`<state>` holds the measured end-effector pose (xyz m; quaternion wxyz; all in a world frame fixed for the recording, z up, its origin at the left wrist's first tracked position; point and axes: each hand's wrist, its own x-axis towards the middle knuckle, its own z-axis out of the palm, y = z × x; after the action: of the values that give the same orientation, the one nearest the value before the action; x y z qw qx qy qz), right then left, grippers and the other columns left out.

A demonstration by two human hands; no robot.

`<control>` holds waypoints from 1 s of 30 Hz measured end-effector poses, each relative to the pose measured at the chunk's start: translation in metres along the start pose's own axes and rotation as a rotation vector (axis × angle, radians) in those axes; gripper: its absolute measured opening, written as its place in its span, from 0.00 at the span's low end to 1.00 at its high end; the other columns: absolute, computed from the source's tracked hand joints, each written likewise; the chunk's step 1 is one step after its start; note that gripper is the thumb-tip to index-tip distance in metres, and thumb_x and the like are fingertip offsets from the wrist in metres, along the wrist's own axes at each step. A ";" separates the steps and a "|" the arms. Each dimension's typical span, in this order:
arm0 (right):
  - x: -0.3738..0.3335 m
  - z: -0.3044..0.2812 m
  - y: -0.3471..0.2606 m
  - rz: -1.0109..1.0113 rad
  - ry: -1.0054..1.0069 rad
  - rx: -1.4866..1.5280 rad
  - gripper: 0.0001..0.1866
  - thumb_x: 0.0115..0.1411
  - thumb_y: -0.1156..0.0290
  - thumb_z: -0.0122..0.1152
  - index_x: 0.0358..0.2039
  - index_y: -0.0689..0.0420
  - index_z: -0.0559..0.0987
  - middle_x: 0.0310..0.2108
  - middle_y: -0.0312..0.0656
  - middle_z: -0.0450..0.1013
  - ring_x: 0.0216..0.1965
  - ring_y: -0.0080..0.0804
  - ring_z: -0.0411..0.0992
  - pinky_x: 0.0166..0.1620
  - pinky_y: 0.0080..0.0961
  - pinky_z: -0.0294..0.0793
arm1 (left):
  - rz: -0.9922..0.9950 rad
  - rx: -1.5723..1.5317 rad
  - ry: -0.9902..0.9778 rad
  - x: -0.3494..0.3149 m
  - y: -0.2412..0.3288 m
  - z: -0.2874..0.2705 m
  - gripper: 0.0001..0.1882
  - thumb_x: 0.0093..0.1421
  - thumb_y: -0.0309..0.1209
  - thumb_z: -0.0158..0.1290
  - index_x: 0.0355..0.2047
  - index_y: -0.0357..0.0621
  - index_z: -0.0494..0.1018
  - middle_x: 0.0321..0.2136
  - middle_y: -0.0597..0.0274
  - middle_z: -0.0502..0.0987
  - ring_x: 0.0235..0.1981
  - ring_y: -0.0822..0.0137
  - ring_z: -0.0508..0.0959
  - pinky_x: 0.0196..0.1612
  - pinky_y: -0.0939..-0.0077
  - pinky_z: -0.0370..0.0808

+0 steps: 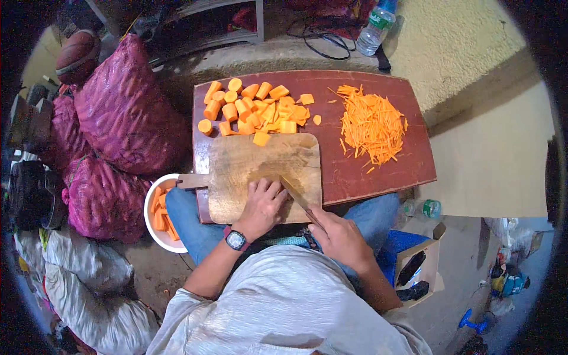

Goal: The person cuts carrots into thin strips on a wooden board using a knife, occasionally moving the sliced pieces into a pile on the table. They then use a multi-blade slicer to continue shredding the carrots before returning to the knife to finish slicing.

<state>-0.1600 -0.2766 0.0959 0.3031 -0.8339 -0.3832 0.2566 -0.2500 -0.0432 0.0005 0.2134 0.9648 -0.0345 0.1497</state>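
A wooden cutting board [236,163] with a handle at its left lies on the near left part of a red-brown table. My right hand [343,236] is closed round the handle of a knife [297,196], whose blade points away and to the left over the board. Beside the blade, my left hand [263,207] rests on the board with its fingers bent and drawn together; whatever lies under them is hidden. Cut carrot chunks and slices [242,108] lie beyond the board, one slice on its far edge. To the right sits a heap of carrot shreds [373,124].
The red-brown table [331,171] stands over my knees. At its left, a white tub [149,222] holds carrot pieces. Purple mesh sacks [127,112] and white sacks [94,299] crowd the left. A plastic bottle [376,29] stands at the back; an open box [421,263] is at right.
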 end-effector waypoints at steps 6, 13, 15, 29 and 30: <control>0.020 0.003 0.002 0.068 -0.078 -0.028 0.22 0.74 0.67 0.59 0.65 0.59 0.72 0.50 0.64 0.81 0.52 0.66 0.79 0.51 0.54 0.82 | 0.032 -0.001 -0.012 0.002 0.000 0.001 0.30 0.48 0.27 0.67 0.54 0.38 0.80 0.54 0.50 0.75 0.53 0.47 0.73 0.58 0.51 0.69; 0.012 -0.002 -0.007 0.083 -0.089 -0.029 0.19 0.74 0.69 0.58 0.62 0.57 0.72 0.46 0.64 0.81 0.48 0.69 0.80 0.46 0.60 0.80 | -0.018 -0.032 0.011 -0.003 -0.003 0.007 0.29 0.51 0.26 0.65 0.57 0.38 0.79 0.53 0.49 0.74 0.54 0.45 0.73 0.57 0.49 0.71; 0.019 0.007 -0.006 0.064 -0.084 -0.056 0.19 0.73 0.69 0.58 0.62 0.57 0.71 0.46 0.63 0.81 0.48 0.69 0.80 0.46 0.61 0.80 | -0.013 -0.035 0.021 -0.003 -0.003 0.008 0.29 0.52 0.26 0.65 0.57 0.38 0.79 0.53 0.49 0.74 0.53 0.45 0.73 0.57 0.49 0.71; 0.030 0.006 -0.002 0.051 -0.070 -0.080 0.18 0.73 0.68 0.59 0.61 0.57 0.71 0.45 0.64 0.81 0.47 0.69 0.80 0.46 0.63 0.79 | -0.024 -0.040 -0.004 0.003 0.000 0.002 0.29 0.51 0.28 0.65 0.57 0.39 0.79 0.48 0.52 0.74 0.49 0.47 0.71 0.55 0.52 0.71; 0.036 0.006 -0.001 0.041 -0.095 -0.079 0.19 0.73 0.68 0.58 0.61 0.57 0.71 0.45 0.64 0.81 0.47 0.69 0.80 0.45 0.63 0.79 | -0.026 -0.039 -0.005 0.002 0.000 0.002 0.29 0.51 0.28 0.65 0.57 0.39 0.79 0.48 0.52 0.74 0.49 0.47 0.71 0.55 0.52 0.71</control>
<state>-0.1443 -0.2456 0.0857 0.2459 -0.8398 -0.3900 0.2868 -0.2474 -0.0439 -0.0005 0.2338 0.9613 -0.0255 0.1437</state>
